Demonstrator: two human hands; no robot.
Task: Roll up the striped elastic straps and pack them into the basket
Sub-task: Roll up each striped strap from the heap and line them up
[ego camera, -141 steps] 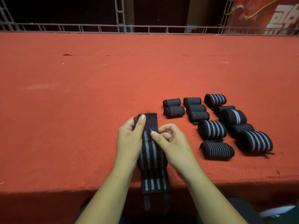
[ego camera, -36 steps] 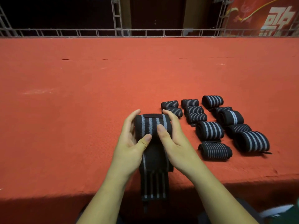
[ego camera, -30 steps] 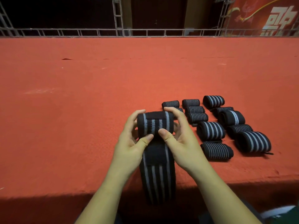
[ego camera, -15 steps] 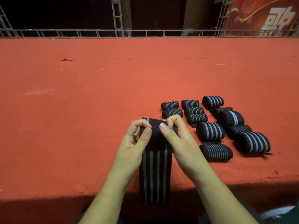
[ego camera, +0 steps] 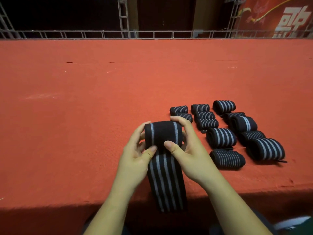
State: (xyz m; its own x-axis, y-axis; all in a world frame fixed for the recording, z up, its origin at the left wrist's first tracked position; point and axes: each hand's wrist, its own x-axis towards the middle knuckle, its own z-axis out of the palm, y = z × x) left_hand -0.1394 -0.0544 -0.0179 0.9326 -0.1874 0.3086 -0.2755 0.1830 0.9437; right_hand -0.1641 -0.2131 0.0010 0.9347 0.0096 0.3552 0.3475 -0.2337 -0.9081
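Observation:
A black elastic strap with grey stripes (ego camera: pixel 163 135) is partly rolled, and both hands hold the roll just above the red surface. My left hand (ego camera: pixel 135 156) grips its left end, thumb pressed on the front. My right hand (ego camera: pixel 188 150) grips its right end, fingers curled over the top. The strap's loose tail (ego camera: pixel 166 185) runs toward me and hangs over the front edge. Several finished rolls (ego camera: pixel 221 137) lie in rows to the right. No basket is in view.
The red carpeted platform (ego camera: pixel 101 99) stretches far back to a metal truss rail (ego camera: pixel 152 33). Its front edge (ego camera: pixel 50 203) runs just below my wrists. A red banner (ego camera: pixel 279 16) hangs at the back right.
The roll in my hands has grown thicker as more strap was wound on, and the hanging tail has become shorter. The finished rolls have not moved.

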